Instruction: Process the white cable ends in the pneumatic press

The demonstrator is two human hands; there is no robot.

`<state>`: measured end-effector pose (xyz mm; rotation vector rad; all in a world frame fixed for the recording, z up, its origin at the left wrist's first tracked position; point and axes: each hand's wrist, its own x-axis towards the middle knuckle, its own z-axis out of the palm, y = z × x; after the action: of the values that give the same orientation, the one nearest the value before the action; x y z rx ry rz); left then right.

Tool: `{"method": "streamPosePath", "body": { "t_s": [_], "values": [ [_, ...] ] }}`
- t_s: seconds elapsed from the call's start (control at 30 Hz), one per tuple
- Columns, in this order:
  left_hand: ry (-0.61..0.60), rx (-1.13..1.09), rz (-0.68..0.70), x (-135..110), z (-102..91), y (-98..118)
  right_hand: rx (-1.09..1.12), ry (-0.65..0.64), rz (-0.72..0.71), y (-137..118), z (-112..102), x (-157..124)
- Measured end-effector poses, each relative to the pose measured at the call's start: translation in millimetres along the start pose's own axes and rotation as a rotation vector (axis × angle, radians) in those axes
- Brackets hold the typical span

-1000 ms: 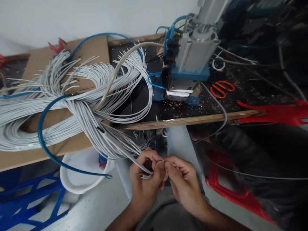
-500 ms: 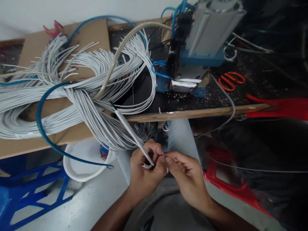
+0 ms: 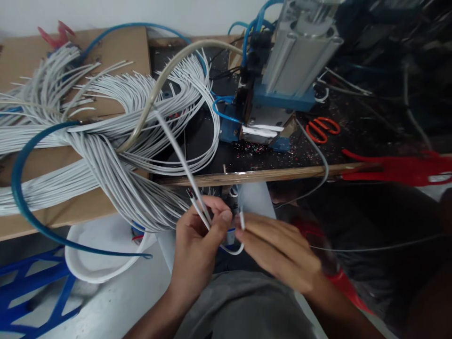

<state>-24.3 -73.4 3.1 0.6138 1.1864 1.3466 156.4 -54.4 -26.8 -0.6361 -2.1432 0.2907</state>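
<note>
My left hand [image 3: 197, 238], low in the middle of the head view, is closed round a white cable [image 3: 179, 153]. One straight length of it slants up over the bench edge, and a short end with bared dark tips sticks out beside the thumb. Below the fingers the cable loops round to my right hand [image 3: 282, 247]. There its upright end [image 3: 242, 220] lies against the fingertips, which are pressed together on it. Motion blurs these fingers, and the thumb is mostly hidden.
Bundles of white cables [image 3: 106, 160] lie on cardboard at left, hanging over the edge. A pneumatic press [image 3: 282, 84] stands on the bench, with orange-handled scissors [image 3: 322, 129] and a red air gun [image 3: 399, 167] to its right. A white bucket [image 3: 95, 273] stands below left.
My right hand has turned back-up and come slightly away from the left. The cable now shows a wider loop between the hands. The whole view has shifted a little.
</note>
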Motion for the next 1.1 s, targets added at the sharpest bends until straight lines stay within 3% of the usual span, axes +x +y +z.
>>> {"method": "streamPosePath", "body": {
  "t_s": [0.17,0.37,1.1],
  "values": [
    [0.146,-0.139,0.137,0,8.5,13,-0.294,0.271,0.152,47,2,24],
    [0.123,-0.083,0.201,-1,9.8,19,-0.368,0.346,0.216,90,12,47],
    [0.136,0.003,0.188,-2,7.4,3,-0.403,0.394,0.259,107,26,56]
  ]
}}
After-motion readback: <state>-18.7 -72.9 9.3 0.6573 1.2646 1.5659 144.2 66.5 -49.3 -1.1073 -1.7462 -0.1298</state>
